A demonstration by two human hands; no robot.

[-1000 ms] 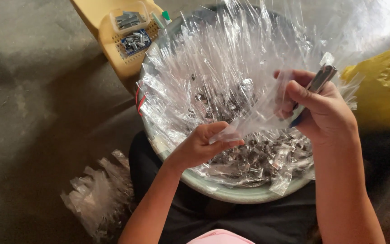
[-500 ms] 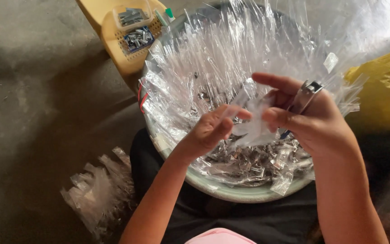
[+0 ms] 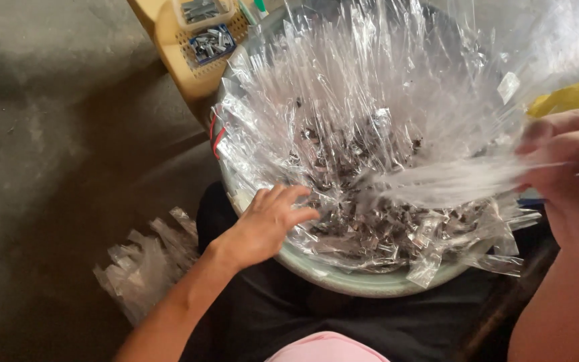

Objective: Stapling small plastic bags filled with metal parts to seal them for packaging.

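I see my left hand (image 3: 267,224) lying palm down on the near left edge of the bowl (image 3: 363,280), fingers loosely spread and closed on nothing, their tips resting on the clear plastic among the small packets (image 3: 383,221). My right hand (image 3: 571,167) is at the right edge of the view, fingers curled together and pinched on a clear sleeve (image 3: 450,179) that stretches leftward from it over the bowl; the sleeve is blurred, so I cannot tell whether anything is inside it.

The bowl is pale green and sits on my lap, against dark trousers (image 3: 283,315). It is lined and heaped with crinkled clear film (image 3: 383,87) that stands up high around the far rim. In the bottom lies a pile of small dark metal pieces in clear wrappers, and several wrappers hang over the near rim.

On the floor (image 3: 55,134), to the left of my knee, lies a loose heap of empty clear bags (image 3: 145,258). Beyond the bowl, at the top of the view, stands a yellow basket (image 3: 179,57) holding small trays of grey metal parts (image 3: 210,41). A yellow bag (image 3: 574,97) shows behind my right hand.
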